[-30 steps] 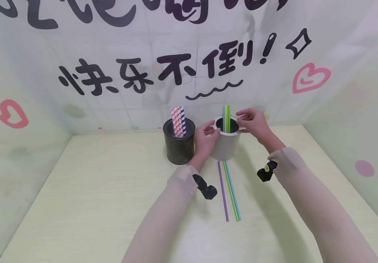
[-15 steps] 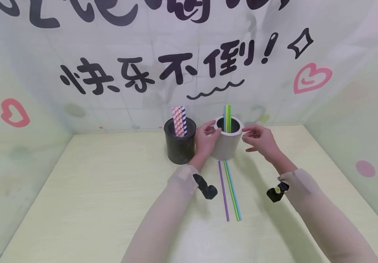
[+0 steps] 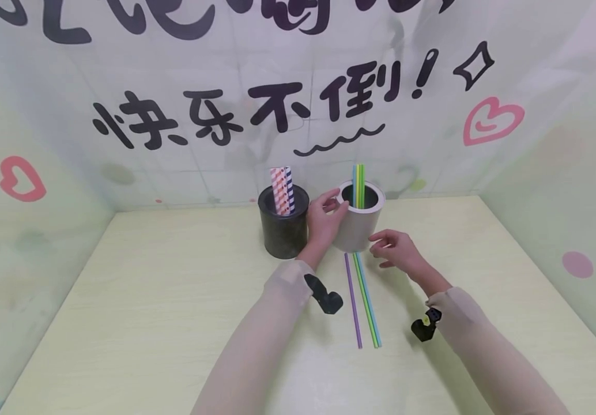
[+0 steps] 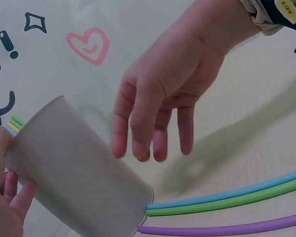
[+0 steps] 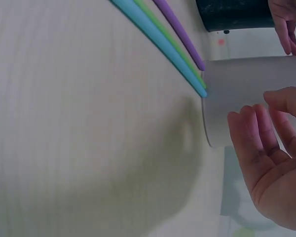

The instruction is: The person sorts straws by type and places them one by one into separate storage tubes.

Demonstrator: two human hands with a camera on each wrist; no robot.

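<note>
My left hand [image 3: 325, 219] grips the upper left side of a light grey cylindrical cup [image 3: 356, 230], its thumb at the rim. Blue, yellow and green straws [image 3: 358, 187] stand upright inside that cup. My right hand [image 3: 395, 251] hovers near the cup's lower right side, holding nothing, fingers loosely bent. In the left wrist view the right hand [image 4: 163, 89] hangs beside the cup with its fingers pointing down. On the table in front of the cup lie a purple straw [image 3: 353, 300], a green straw [image 3: 364, 300] and a blue straw [image 3: 370, 300], their far ends at its base.
A black cylindrical cup [image 3: 283, 236] stands just left of the grey one. It holds several patterned straws [image 3: 282, 191]. A pale wooden tabletop [image 3: 173, 300] runs back to a printed backdrop [image 3: 199, 184] with dark lettering and pink hearts.
My right hand has left the grey cup's rim, moving out to the right and then down toward the base. The left hand has kept its hold on the cup.
</note>
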